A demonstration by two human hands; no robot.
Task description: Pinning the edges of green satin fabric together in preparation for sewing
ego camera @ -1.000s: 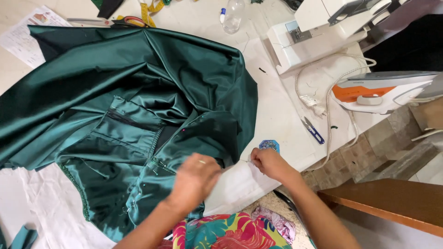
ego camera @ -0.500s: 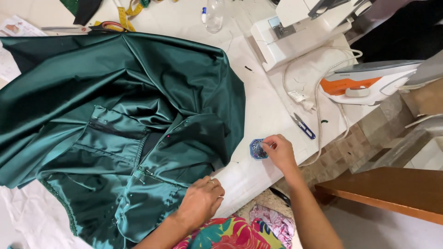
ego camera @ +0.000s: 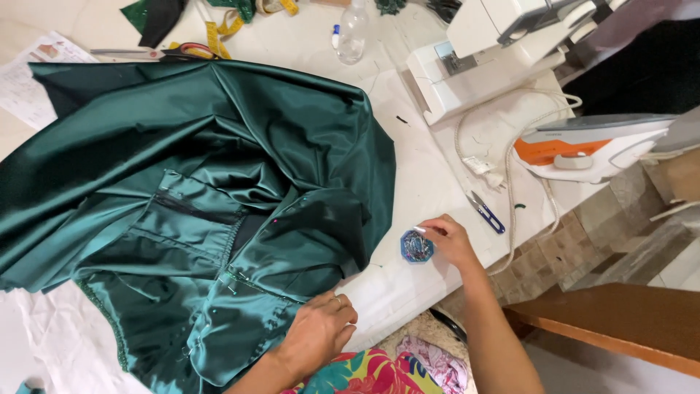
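Note:
A shiny dark green satin garment [ego camera: 189, 190] lies spread over the white table [ego camera: 430, 175], with pins along its seams. My left hand [ego camera: 317, 332] rests on the garment's lower edge, fingers curled, pinching the fabric near the table's front. My right hand [ego camera: 448, 241] reaches to a small blue octagonal pin holder [ego camera: 416, 246] on the table just right of the garment; its fingertips touch the holder's top. Whether a pin is between the fingers is too small to tell.
A white sewing machine [ego camera: 496, 51] stands at the back right, beside it a white and orange iron [ego camera: 590, 149] with its cord. Blue thread snips [ego camera: 486, 212] lie near my right hand. Scissors [ego camera: 146, 52], a yellow tape measure [ego camera: 219, 33], a clear bottle [ego camera: 352, 33] and paper sit behind the garment.
My right hand stays at the blue pin holder, fingertips shifting onto its top. My left hand slid down to the garment's lower edge. The camera view shifted.

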